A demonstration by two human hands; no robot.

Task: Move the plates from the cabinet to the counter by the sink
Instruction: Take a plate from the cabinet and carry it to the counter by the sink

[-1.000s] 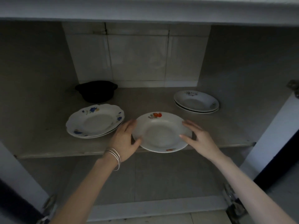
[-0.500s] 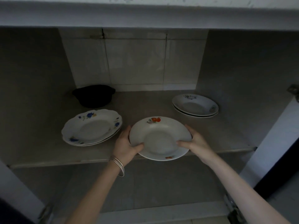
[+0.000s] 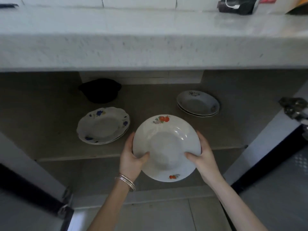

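Note:
A white deep plate with orange fruit prints [image 3: 166, 147] is held in front of the cabinet shelf edge, off the shelf. My left hand [image 3: 131, 157] grips its left rim and my right hand [image 3: 202, 155] grips its right rim, thumbs on top. A stack of scalloped plates with blue flowers [image 3: 103, 125] lies on the shelf to the left. Another stack of white plates [image 3: 198, 103] lies at the back right of the shelf. The pale stone counter [image 3: 150, 35] runs across the view above the cabinet.
A black pot [image 3: 100, 90] stands at the back left of the shelf. Open cabinet doors flank the opening, left door [image 3: 33, 185] and right door [image 3: 273, 147] with a metal latch [image 3: 295, 107]. A dark bag [image 3: 236, 5] lies on the counter's far right.
Both hands closed on the fruit plate, lifted it off the shelf and drew it toward me. My view rose, so the counter top now shows.

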